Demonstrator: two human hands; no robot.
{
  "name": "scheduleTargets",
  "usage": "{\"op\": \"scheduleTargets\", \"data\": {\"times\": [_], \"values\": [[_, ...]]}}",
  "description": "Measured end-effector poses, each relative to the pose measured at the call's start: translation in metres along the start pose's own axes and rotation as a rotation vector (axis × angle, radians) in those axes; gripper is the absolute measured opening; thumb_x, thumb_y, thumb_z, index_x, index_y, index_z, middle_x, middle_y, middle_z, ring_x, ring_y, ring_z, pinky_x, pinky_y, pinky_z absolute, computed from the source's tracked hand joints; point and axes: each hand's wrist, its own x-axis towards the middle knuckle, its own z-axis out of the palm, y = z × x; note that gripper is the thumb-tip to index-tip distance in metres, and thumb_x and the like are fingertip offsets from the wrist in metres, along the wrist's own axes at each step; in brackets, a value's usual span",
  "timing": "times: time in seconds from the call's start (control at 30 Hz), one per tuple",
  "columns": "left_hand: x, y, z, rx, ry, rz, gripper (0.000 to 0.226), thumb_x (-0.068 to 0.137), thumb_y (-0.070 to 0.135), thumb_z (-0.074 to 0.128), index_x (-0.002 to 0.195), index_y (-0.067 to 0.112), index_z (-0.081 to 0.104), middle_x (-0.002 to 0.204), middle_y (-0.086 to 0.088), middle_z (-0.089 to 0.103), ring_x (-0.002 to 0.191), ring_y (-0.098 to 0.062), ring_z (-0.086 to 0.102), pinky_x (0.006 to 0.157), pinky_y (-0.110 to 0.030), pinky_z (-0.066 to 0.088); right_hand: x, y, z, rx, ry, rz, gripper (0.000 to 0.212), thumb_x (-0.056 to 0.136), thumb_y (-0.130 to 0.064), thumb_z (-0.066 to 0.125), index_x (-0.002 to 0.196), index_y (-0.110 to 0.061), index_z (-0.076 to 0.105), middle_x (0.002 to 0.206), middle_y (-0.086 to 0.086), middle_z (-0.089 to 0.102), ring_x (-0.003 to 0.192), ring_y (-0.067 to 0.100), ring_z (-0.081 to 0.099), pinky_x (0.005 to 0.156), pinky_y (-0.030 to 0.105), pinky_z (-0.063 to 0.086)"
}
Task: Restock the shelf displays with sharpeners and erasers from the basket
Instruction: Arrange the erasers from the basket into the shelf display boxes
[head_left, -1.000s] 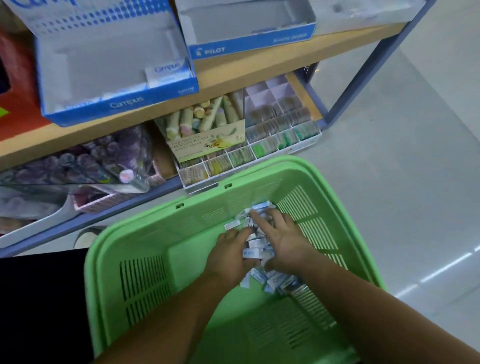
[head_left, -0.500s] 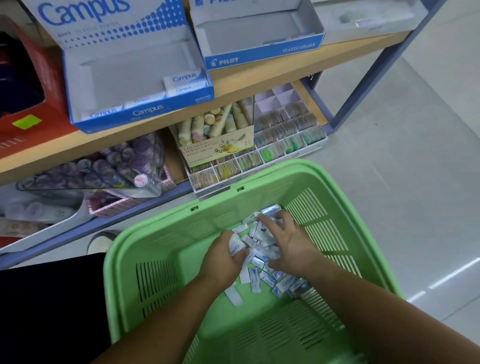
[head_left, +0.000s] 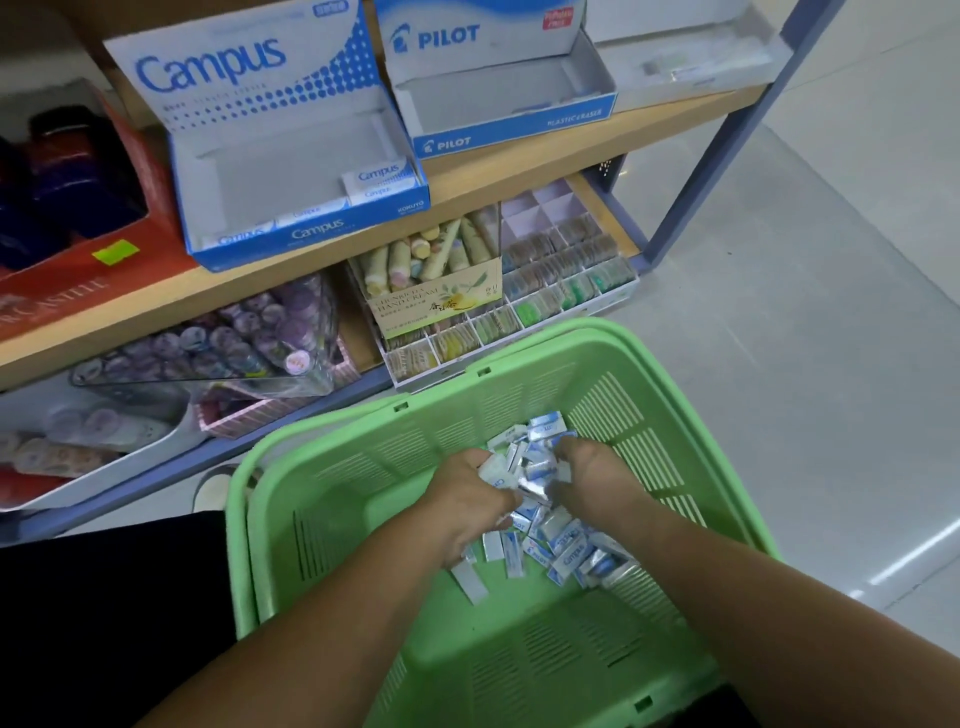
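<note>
- On the floor of the green basket (head_left: 332, 431), toward its right wall, lies the heap of erasers (head_left: 566, 551), small white-and-blue wrapped blocks, many still loose.
- The left hand (head_left: 467, 499) is curled round a clutch of erasers at the near-left edge of the heap, with a white one showing between thumb and fingers.
- The right hand (head_left: 597, 483) has its fingers bent down into the far side of the heap and closed round several pieces (how many is hidden under the knuckles).
- On the upper shelf (head_left: 519, 176) the Campus box (head_left: 291, 171) is nearly bare: a few erasers sit along its front edge and a small stack in its front right corner.
- The Pilot box (head_left: 498, 104) beside it looks almost empty, and the white tray (head_left: 691, 62) at the right end of the shelf holds little that I can make out.
- My judgement is that the restocking is at an early stage. The boxes need filling and most of the stock is in the basket. I see no sharpeners that I can identify there.
- Compared with half a second ago, the right hand, then spread flat over the heap, has closed.
- The two hands have also drawn closer together, as if gathering one handful between them.
- The view has tipped upward too, so more of the box lids shows.
</note>
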Motion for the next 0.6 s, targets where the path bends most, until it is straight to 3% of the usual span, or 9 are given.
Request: {"op": "scheduleTargets", "data": {"times": [0.1,0.17,0.23,0.33,0.4,0.5,0.6], "values": [[-0.010,0.016,0.007,0.045,-0.045,0.019,0.029,0.083,-0.005,0.079,0.090,0.017,0.061,0.091,-0.009,0.070,0.082,-0.026,0.069,0.078,-0.039,0.064,-0.003,-0.006,-0.017,0.085,-0.026,-0.022,0.038,0.088,-0.018,0.077,0.124,-0.017,0.066,0.124,0.007,0.068,0.105,0.025,0.067,0.089,0.031,0.055],[-0.019,0.027,0.011,0.071,-0.069,0.044,0.028,0.084,-0.004,0.078,0.088,0.017,0.061,0.086,-0.008,0.069,0.077,-0.024,0.066,0.076,-0.037,0.063,-0.006,-0.011,-0.031,0.160,-0.050,-0.047,0.034,0.088,-0.014,0.075,0.119,-0.022,0.066,0.124,0.004,0.066,0.108,0.023,0.067,0.087,0.027,0.054],[-0.029,0.038,0.010,0.089,-0.089,0.060,0.026,0.085,-0.002,0.078,0.089,0.017,0.061,0.087,-0.008,0.068,0.073,-0.022,0.065,0.070,-0.033,0.061,-0.010,-0.018,-0.048,0.261,-0.059,-0.057,0.027,0.089,-0.009,0.071,0.109,-0.026,0.065,0.114,0.007,0.068,0.090,0.021,0.069,0.072,0.026,0.056],[-0.048,0.052,-0.004,0.062,-0.127,0.072,0.023,0.088,-0.002,0.075,0.099,0.014,0.064,0.096,-0.008,0.069,0.073,-0.019,0.069,0.080,-0.039,0.064,-0.026,-0.037,-0.082,0.470,-0.163,-0.054,0.030,0.089,0.001,0.066,0.106,-0.024,0.067,0.100,0.017,0.068,0.066,0.021,0.065,0.059,0.033,0.057],[-0.062,0.061,-0.017,0.047,-0.154,0.089,0.029,0.088,-0.003,0.075,0.112,0.011,0.064,0.105,-0.010,0.069,0.077,-0.019,0.072,0.079,-0.040,0.064,-0.040,-0.049,-0.104,0.556,-0.251,-0.057,0.037,0.088,0.004,0.064,0.109,-0.026,0.067,0.098,0.020,0.066,0.070,0.028,0.064,0.066,0.047,0.057],[-0.088,0.081,-0.039,0.029,-0.160,0.172,0.040,0.085,-0.005,0.078,0.120,0.010,0.064,0.106,-0.010,0.068,0.080,-0.018,0.071,0.071,-0.033,0.062,-0.062,-0.064,-0.138,0.677,-0.362,-0.062,0.044,0.089,0.011,0.060,0.121,-0.019,0.063,0.100,0.015,0.062,0.086,0.030,0.062,0.079,0.046,0.054],[-0.123,0.105,-0.060,0.073,-0.165,0.297,0.033,0.084,-0.005,0.078,0.111,0.010,0.067,0.095,-0.007,0.068,0.077,-0.016,0.068,0.068,-0.030,0.060,-0.086,-0.087,-0.172,0.808,-0.448,-0.050,0.044,0.092,0.017,0.056,0.124,-0.013,0.059,0.108,0.016,0.062,0.097,0.033,0.066,0.098,0.047,0.056]]}}
